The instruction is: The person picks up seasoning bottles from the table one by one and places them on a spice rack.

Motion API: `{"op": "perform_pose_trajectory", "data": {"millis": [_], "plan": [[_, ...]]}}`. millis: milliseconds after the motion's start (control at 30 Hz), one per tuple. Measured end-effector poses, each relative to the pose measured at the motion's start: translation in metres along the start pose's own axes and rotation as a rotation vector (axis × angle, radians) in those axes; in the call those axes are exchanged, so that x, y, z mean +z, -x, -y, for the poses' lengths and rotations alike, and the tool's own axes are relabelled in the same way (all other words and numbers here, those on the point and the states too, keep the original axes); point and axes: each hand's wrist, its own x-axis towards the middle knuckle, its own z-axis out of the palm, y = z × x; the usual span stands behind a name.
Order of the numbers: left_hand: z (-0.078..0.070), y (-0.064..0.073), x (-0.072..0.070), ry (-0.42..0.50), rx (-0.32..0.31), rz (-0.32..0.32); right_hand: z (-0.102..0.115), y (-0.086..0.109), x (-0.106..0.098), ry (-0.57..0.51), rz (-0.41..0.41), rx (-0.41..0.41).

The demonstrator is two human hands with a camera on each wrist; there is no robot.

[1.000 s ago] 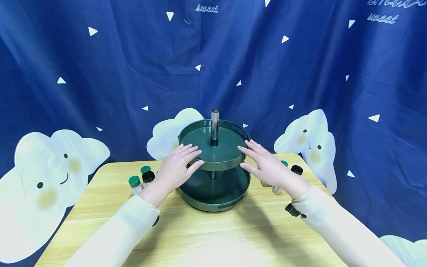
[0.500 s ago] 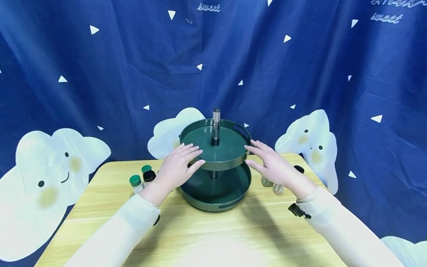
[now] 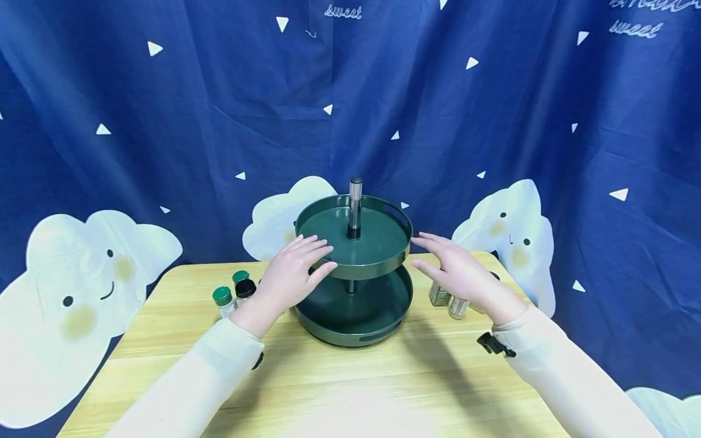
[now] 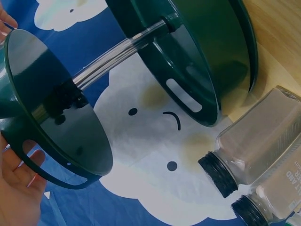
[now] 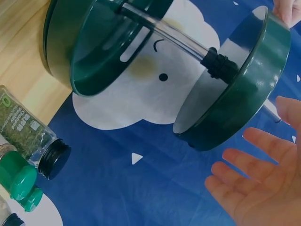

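The green two-tier round tray stand (image 3: 361, 269) is positioned upright at the center of the table (image 3: 339, 377). A chrome post (image 3: 355, 204), seated in a black collar, rises through the upper tray (image 3: 378, 234); the lower tray (image 3: 356, 310) sits beneath it, near the table surface. The left hand (image 3: 292, 274) is located at the near-left rim of the upper tray, by an oval handle slot. Its fingers are extended, not clenched (contact pressure cannot be determined). The right hand (image 3: 457, 267) is held just beside the right rim, apart from it, with fingers released and spread.

Left of the stand, two bottles with green caps (image 3: 222, 296) and one with a black cap (image 3: 245, 288) are grouped near the left forearm. Right of the stand, a herb jar (image 3: 440, 295) and a clear bottle (image 3: 457, 307) stand below the right hand, which partly covers that group. A black strap (image 3: 495, 345) shows at the right sleeve. A blue curtain (image 3: 383, 91), printed with white clouds and triangles, forms the far boundary.
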Motion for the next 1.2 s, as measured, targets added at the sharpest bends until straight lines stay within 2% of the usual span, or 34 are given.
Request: {"op": "perform_pose_trajectory", "data": {"millis": [333,567,1200], "plan": [[0.001,0.000,0.001,0.002,0.021,-0.019,-0.009,0.003,0.000,-0.007,0.000,0.034],[0.002,0.001,0.001,0.007,0.012,-0.014,-0.016,0.003,0.002,0.008,-0.029,0.023],[0.003,0.000,0.004,0.012,0.009,-0.005,-0.037,0.005,0.011,0.048,-0.048,0.084]]}}
